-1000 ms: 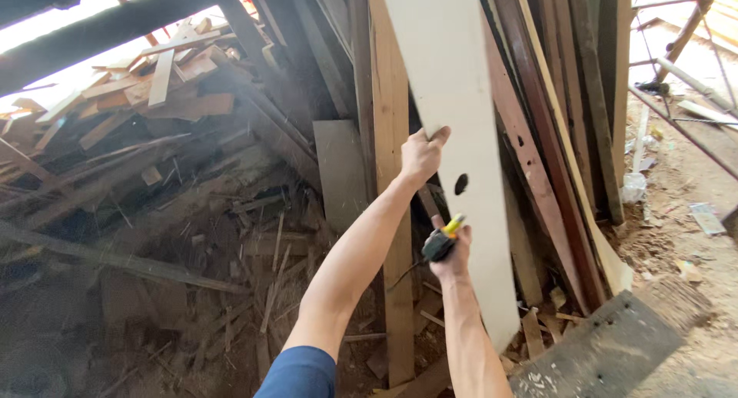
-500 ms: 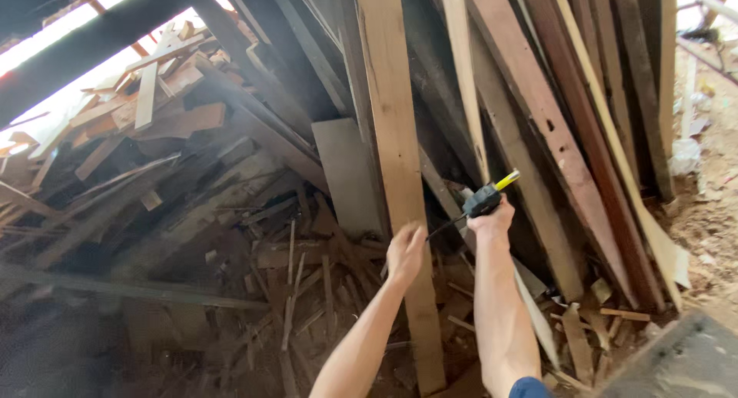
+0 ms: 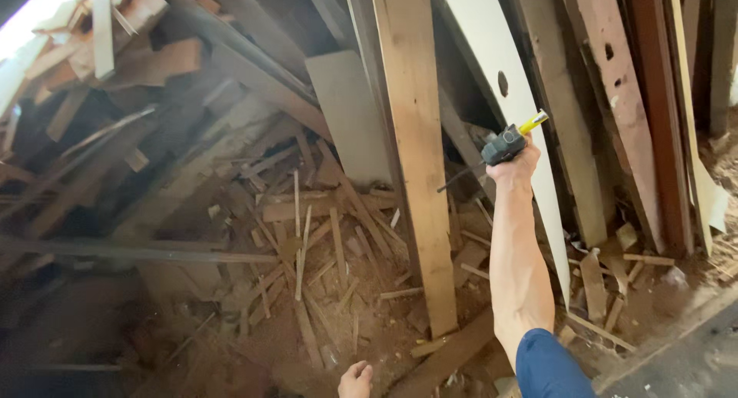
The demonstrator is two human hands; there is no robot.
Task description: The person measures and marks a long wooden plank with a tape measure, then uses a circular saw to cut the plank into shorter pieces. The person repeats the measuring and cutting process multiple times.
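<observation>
The grey tool with a yellow tip point(image 3: 507, 142) sits raised before the leaning white board point(image 3: 513, 129), gripped tight in the right hand point(image 3: 513, 161), fingers wrapped fully around it. The left hand point(image 3: 355, 380) hangs low at the bottom edge, loosely curled, empty, above wood scraps point(image 3: 323, 252) beside an upright plank point(image 3: 415, 152).

A dark blue short sleeve point(image 3: 550, 367) is worn on the right arm point(image 3: 516, 267), ending above the elbow; the forearm is left bare. No glove, watch or ring is seen on the right hand point(image 3: 513, 166). The left hand point(image 3: 355, 380) is bare too.
</observation>
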